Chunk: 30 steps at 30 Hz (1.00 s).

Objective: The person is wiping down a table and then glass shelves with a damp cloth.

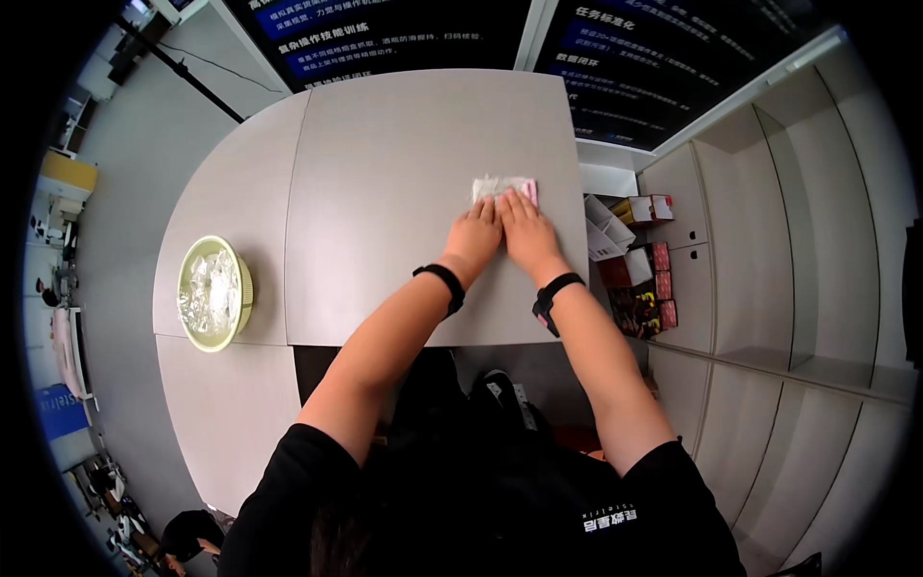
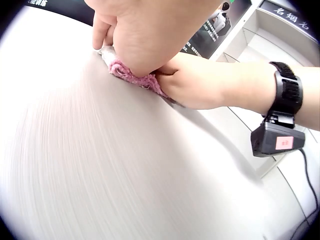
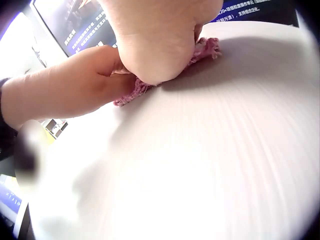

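A folded cloth, white with a pink edge (image 1: pixel 504 186), lies flat on the grey table (image 1: pixel 385 173) near its right side. Both hands rest on it side by side, the left hand (image 1: pixel 473 238) and the right hand (image 1: pixel 528 234), fingers extended forward and pressing down. In the left wrist view the pink cloth (image 2: pixel 135 77) shows under the left hand (image 2: pixel 150 35), with the right hand (image 2: pixel 192 82) beside it. From the right wrist the pink cloth (image 3: pixel 205 49) sticks out beneath the right hand (image 3: pixel 157 40); the left hand (image 3: pixel 95 82) touches it too.
A pale green basket (image 1: pixel 247 293) holding clear plastic wrappers stands at the table's left. Shelves (image 1: pixel 760 240) and several boxes (image 1: pixel 663 286) are beyond the right edge. Dark display panels (image 1: pixel 385 38) stand behind the table. Another person (image 1: pixel 187 540) is at the lower left.
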{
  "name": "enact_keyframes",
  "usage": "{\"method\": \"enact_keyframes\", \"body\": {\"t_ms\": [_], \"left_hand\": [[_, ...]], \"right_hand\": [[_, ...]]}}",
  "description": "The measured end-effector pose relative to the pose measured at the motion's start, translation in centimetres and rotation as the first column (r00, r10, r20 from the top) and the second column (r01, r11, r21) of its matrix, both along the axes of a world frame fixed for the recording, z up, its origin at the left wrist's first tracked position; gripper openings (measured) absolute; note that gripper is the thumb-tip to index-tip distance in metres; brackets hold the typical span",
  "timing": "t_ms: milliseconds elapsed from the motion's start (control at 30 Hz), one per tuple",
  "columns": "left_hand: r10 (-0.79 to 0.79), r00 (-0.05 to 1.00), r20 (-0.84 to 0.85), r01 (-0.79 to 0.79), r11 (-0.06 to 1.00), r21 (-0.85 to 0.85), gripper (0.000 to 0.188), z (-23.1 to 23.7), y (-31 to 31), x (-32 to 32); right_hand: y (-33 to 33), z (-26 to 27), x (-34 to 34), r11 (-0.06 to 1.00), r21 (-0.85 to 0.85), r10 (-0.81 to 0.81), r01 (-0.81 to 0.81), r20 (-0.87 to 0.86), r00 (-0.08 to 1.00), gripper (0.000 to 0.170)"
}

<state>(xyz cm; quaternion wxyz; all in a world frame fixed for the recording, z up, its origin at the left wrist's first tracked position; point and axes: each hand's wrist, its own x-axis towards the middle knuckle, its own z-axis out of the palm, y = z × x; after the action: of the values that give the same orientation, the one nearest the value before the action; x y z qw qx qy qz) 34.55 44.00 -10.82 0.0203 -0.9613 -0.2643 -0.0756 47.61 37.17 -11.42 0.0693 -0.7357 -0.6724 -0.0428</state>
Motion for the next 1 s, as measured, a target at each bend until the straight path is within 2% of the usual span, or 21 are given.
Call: {"method": "enact_keyframes", "body": {"t_ms": [100, 467, 667, 733, 800, 1000], "left_hand": [[-0.021, 0.999, -0.028, 0.02, 0.999, -0.041, 0.043, -0.1, -4.4, -1.9], [-0.065, 0.991, -0.116, 0.067, 0.998, 0.018, 0.044, -1.1, -15.7, -5.9], [-0.075, 0.99, -0.122, 0.081, 0.996, 0.041, 0.044, -0.7, -18.8, -5.5], [-0.081, 0.987, -0.139, 0.089, 0.995, 0.052, 0.044, -0.2, -19.5, -4.9], [-0.106, 0.982, -0.158, 0.108, 0.994, 0.004, 0.044, 0.1, -20.0, -4.1], [-0.119, 0.98, -0.162, 0.114, 0.993, -0.042, 0.044, 0.6, -21.3, -2.1]], "right_hand": [[-4.6, -0.1, -1.7, 0.997, 0.061, 0.046, -0.044, -0.032, 0.998, 0.044], [-16.6, -0.2, -5.1, 0.989, 0.119, 0.107, -0.093, -0.117, 0.987, 0.044], [-19.7, 0.5, -4.8, 0.992, 0.09, 0.098, -0.087, -0.127, 0.987, 0.042], [-20.2, -0.1, -4.3, 0.999, 0.034, 0.046, -0.041, -0.133, 0.99, 0.043], [-20.7, -0.2, -3.6, 0.997, 0.065, 0.046, -0.04, -0.092, 0.995, 0.039], [-21.8, -0.2, -2.3, 0.999, -0.04, -0.036, 0.032, -0.087, 0.996, 0.039]]}}
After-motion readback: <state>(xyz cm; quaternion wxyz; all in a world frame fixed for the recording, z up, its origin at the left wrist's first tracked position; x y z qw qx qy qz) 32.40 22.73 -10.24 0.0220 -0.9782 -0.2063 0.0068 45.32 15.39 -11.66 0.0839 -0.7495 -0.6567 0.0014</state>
